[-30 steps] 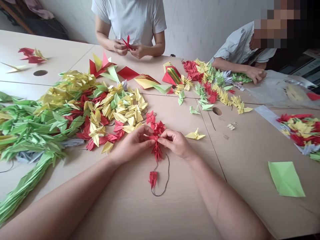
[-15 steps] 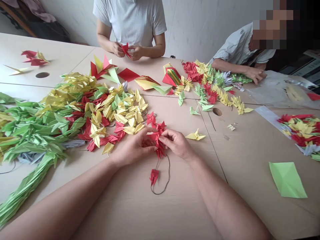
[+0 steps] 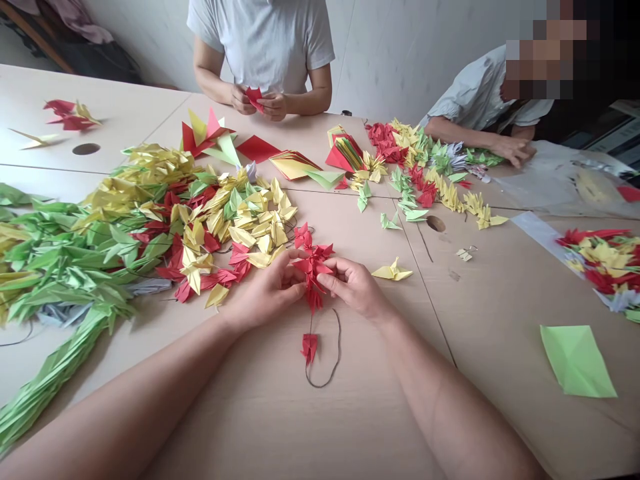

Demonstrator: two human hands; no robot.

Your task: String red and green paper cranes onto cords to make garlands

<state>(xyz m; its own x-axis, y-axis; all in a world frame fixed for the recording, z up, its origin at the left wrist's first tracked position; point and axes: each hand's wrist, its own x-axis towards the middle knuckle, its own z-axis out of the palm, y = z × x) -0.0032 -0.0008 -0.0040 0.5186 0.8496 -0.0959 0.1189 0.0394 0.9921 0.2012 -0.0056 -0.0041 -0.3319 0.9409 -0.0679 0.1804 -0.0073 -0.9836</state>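
Observation:
My left hand [image 3: 267, 288] and my right hand [image 3: 353, 285] meet at the middle of the table, both pinched on a string of red paper cranes [image 3: 312, 270]. The dark cord [image 3: 334, 363] hangs from the cluster and loops on the table. One red crane [image 3: 309, 346] sits alone lower on the cord. A big heap of yellow, red and green strung cranes [image 3: 150, 233] lies just left of my left hand. A single yellow crane [image 3: 391, 270] rests right of my right hand.
Across the table a person in a white shirt folds red paper [image 3: 254, 97]. A second person at the far right rests a hand [image 3: 515, 151] by more cranes. A green folded sheet [image 3: 577, 360] lies at the right. Stacked coloured paper [image 3: 345, 152] sits farther back.
The cluster of red cranes between my fingers has bunched up tighter and risen slightly, leaving more bare cord above the lone lower crane. The person opposite keeps folding.

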